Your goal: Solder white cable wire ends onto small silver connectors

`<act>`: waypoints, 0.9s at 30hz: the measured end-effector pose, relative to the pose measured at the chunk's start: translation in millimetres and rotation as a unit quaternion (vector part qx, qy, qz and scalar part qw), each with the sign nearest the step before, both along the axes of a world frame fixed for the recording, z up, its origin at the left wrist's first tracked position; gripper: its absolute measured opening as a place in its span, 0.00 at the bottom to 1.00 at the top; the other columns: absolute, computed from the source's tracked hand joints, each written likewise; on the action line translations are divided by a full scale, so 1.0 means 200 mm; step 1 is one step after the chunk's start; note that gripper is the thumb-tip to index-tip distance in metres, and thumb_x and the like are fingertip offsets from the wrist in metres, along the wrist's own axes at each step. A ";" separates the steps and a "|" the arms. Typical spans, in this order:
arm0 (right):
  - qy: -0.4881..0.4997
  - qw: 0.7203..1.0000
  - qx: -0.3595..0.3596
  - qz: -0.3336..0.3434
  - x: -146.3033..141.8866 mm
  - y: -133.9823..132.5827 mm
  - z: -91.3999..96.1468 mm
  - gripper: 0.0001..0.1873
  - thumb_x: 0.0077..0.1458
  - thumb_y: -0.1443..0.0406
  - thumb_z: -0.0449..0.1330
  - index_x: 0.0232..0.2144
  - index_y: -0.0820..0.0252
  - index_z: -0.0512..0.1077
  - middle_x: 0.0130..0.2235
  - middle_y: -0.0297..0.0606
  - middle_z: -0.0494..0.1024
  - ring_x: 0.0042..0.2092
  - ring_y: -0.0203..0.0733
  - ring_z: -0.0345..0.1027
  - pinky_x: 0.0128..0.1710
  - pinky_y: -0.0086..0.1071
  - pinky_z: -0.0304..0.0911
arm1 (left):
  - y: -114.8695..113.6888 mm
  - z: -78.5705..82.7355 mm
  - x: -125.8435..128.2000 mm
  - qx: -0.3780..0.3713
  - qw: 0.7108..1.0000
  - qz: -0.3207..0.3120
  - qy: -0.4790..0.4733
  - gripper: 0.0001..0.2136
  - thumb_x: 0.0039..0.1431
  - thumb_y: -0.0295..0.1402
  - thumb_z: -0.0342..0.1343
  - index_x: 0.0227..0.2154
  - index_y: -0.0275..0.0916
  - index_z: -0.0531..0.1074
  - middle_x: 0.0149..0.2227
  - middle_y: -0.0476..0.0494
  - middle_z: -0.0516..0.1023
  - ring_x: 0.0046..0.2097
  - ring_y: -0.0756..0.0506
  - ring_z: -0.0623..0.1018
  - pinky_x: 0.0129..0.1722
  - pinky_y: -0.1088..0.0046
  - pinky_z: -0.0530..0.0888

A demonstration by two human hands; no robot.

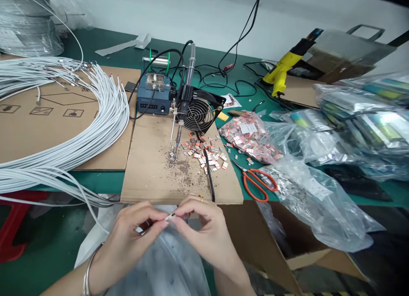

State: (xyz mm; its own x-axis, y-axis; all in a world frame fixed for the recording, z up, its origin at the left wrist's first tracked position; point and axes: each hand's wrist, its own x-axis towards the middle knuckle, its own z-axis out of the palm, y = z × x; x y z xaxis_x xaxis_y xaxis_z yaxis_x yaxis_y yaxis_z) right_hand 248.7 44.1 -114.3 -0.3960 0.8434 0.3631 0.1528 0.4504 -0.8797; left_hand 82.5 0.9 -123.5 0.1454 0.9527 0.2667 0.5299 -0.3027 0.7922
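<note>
My left hand [134,234] and my right hand [201,230] meet in front of the bench edge, both pinched on a small white cable end with a metal connector [171,216] between their fingertips. The left wrist wears thin bracelets. Just beyond the hands lies a cardboard sheet [153,176] with solder crumbs and a scatter of small red and silver connector parts [207,153]. A soldering iron [185,95] stands upright in its holder over that sheet, beside a blue soldering station [153,97].
A big bundle of white cables [79,134] curves over cardboard at left. Behind the iron sits a small black fan [200,112]. Red-handled scissors [257,181], plastic bags of parts [252,136], a yellow glue gun [283,72] and stacked packets fill the right. An open carton stands below.
</note>
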 end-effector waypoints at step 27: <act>-0.101 0.927 0.301 -0.199 -0.11 -0.04 -0.07 0.10 0.49 0.75 0.55 0.18 0.67 0.63 0.21 0.37 0.61 0.27 0.33 0.52 0.31 0.32 0.46 | 0.02 -0.03 0.07 0.097 0.993 0.043 0.056 0.04 0.56 0.24 0.51 0.34 0.39 0.68 0.26 0.54 0.68 0.27 0.60 0.68 0.28 0.90 0.65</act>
State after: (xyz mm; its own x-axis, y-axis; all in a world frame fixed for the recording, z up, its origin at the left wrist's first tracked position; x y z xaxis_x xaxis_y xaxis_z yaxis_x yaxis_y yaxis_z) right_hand 226.1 36.4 -128.9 -0.2088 0.6062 0.7674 0.5470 0.7229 -0.4222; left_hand 95.6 4.2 -130.0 0.1042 0.8951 0.4336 0.6423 -0.3934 0.6578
